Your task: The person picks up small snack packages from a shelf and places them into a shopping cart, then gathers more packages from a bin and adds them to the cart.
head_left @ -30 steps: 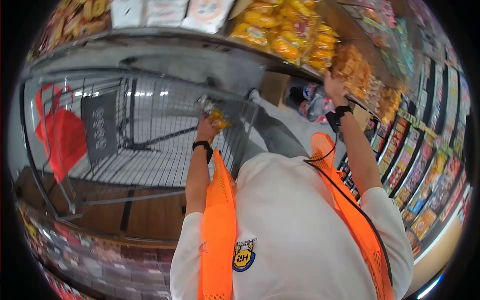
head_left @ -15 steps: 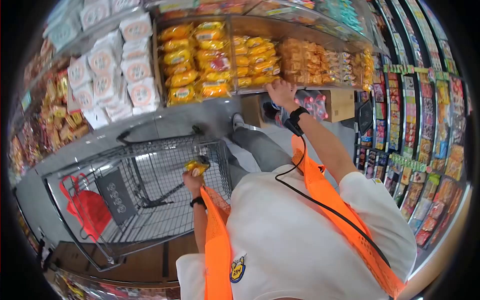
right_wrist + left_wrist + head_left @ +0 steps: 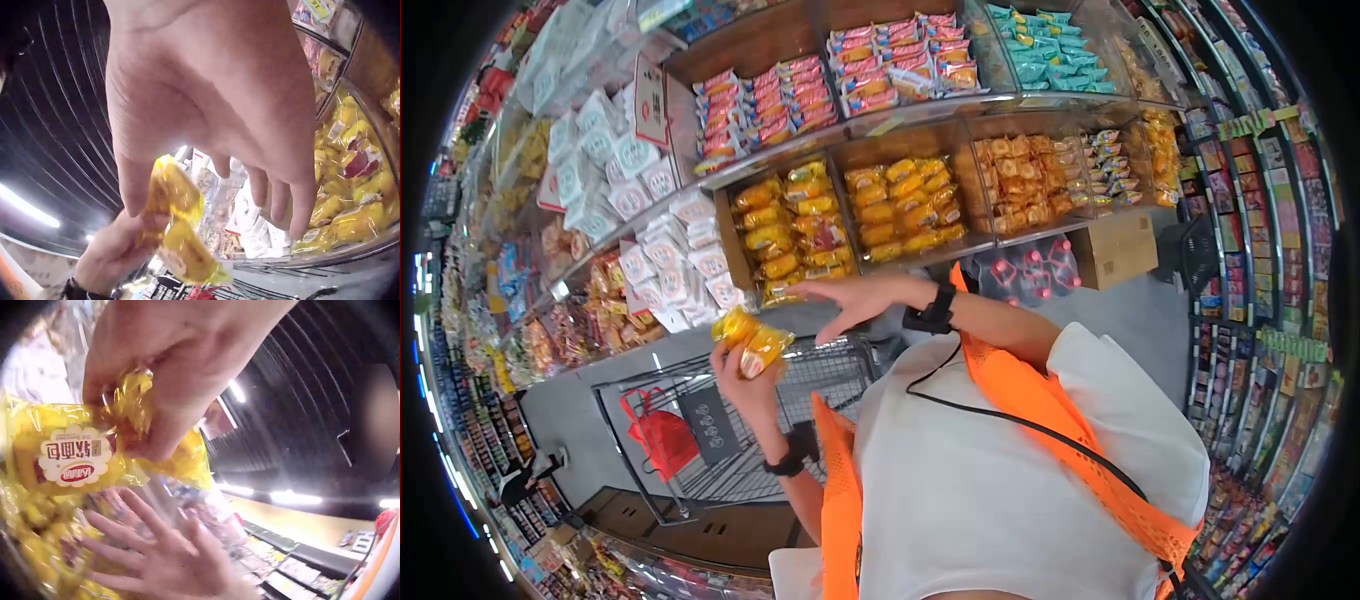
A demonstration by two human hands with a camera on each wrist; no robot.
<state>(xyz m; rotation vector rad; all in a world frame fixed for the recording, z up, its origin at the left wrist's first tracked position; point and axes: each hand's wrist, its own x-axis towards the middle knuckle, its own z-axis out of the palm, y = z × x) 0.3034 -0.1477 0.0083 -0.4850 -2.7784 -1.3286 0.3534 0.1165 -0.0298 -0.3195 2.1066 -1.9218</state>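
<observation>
My left hand (image 3: pixel 747 385) grips yellow-wrapped bread packets (image 3: pixel 752 340) above the cart's near end; in the left wrist view the fingers (image 3: pixel 164 428) pinch the wrapper, and a packet with a white flower-shaped label (image 3: pixel 76 455) hangs out to one side. The right hand (image 3: pixel 866 300) is held just right of the packets, fingers spread, holding nothing. From the right wrist view, that hand (image 3: pixel 215 106) has its thumb and fingers apart, with the packets (image 3: pixel 181 225) beyond it. A bin of similar yellow packets (image 3: pixel 795 225) lies just past the right hand.
The wire shopping cart (image 3: pixel 730 440) holds a red bag (image 3: pixel 665 437). Shelf bins carry white packets (image 3: pixel 680 255), pink packets (image 3: pixel 905 60) and teal packets (image 3: pixel 1055 55). Under the shelf stand pink-capped bottles (image 3: pixel 1030 272) and a cardboard box (image 3: pixel 1117 248).
The right hand has left the shelf edge and come left beside the left hand. The left hand has risen with its packets. The head view has shifted, showing more shelves.
</observation>
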